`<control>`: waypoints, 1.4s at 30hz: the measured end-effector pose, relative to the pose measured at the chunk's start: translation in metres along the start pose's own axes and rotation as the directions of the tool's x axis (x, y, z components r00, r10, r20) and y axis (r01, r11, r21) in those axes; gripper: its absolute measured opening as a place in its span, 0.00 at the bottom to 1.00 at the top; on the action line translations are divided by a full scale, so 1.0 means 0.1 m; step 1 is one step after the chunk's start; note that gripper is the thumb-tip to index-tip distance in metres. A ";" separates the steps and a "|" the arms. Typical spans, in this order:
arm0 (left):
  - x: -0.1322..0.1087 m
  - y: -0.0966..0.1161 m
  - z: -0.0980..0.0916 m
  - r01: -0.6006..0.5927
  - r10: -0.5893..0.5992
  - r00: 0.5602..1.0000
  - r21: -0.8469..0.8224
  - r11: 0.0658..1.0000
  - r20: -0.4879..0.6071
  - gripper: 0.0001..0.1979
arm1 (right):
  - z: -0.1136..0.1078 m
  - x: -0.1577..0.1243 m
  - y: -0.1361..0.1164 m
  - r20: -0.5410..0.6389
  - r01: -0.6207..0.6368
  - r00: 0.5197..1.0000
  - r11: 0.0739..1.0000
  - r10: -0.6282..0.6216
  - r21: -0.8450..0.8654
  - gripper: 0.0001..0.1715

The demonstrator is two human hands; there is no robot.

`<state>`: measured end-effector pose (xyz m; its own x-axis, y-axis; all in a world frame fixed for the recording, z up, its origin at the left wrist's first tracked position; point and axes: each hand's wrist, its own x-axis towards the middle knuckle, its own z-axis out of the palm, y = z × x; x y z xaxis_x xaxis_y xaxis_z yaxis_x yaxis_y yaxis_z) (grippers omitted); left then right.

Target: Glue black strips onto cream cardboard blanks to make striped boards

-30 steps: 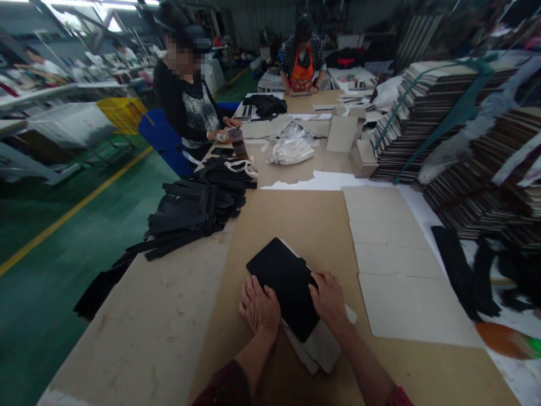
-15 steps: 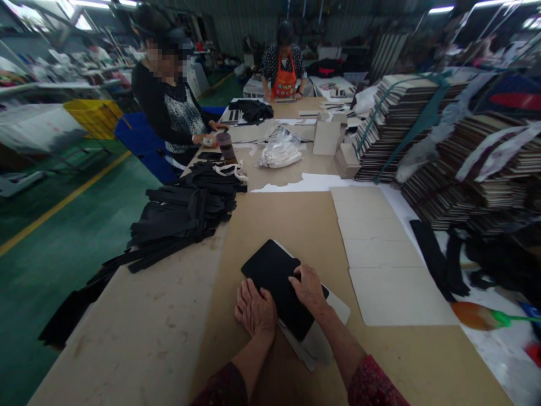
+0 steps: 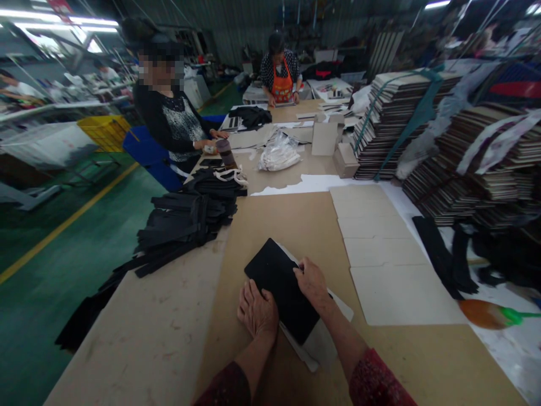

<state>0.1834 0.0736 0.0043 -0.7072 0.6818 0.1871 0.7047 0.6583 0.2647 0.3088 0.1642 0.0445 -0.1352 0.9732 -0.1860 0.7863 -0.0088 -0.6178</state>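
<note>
A black rectangular panel with rounded corners (image 3: 274, 276) lies at a slant on the brown work surface. Pale grey sheets or boards (image 3: 323, 341) show from under its right and lower edges. My left hand (image 3: 258, 311) rests along the panel's lower left edge, fingers stretched out and lying on it. On the opposite edge my right hand (image 3: 313, 282) has its thumb and fingers pinched together on the panel's rim. The fingertips of that hand are partly hidden.
Overlapping pale boards (image 3: 393, 293) lie in a column on the right. Black fabric strips (image 3: 181, 223) are heaped at the left edge. Tied board stacks (image 3: 393, 118) stand at the back right, near a clear plastic bag (image 3: 279, 151). Two co-workers (image 3: 173, 121) stand beyond.
My right hand has slid slightly up and along the panel's right edge, still pinching. My left hand stays almost where it was. The view has turned a little to the left.
</note>
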 end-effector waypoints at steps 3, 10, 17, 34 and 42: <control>0.01 0.00 -0.01 0.004 -0.004 1.000 0.003 1.000 0.007 0.23 | -0.07 -0.08 -0.01 0.076 -0.020 0.997 0.996 0.013 0.091 0.20; 0.03 0.08 -0.13 0.012 -0.008 0.999 -0.078 0.997 0.053 0.25 | -0.62 -0.61 0.36 0.110 -0.089 0.993 0.906 0.047 0.413 0.18; 0.17 -0.09 -0.17 -0.044 0.104 0.972 -0.272 0.961 0.210 0.38 | -1.16 -1.72 0.94 -0.249 -0.186 0.804 0.626 0.540 0.758 0.36; -0.89 0.80 -0.76 -0.408 0.954 0.294 -0.893 0.187 0.065 0.20 | -1.48 -2.10 1.15 -0.364 0.013 0.734 0.524 0.573 0.852 0.39; -1.41 1.40 -0.73 0.732 0.558 0.198 -0.500 0.463 0.806 0.26 | -1.44 -2.23 2.26 -0.032 0.027 0.580 0.020 0.814 0.999 0.44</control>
<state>0.3770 0.0464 0.0838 0.2995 0.7590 -0.5782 -0.2196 0.6445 0.7324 0.6036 -0.0217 0.0564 0.5804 0.5649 -0.5865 -0.5908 -0.2036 -0.7807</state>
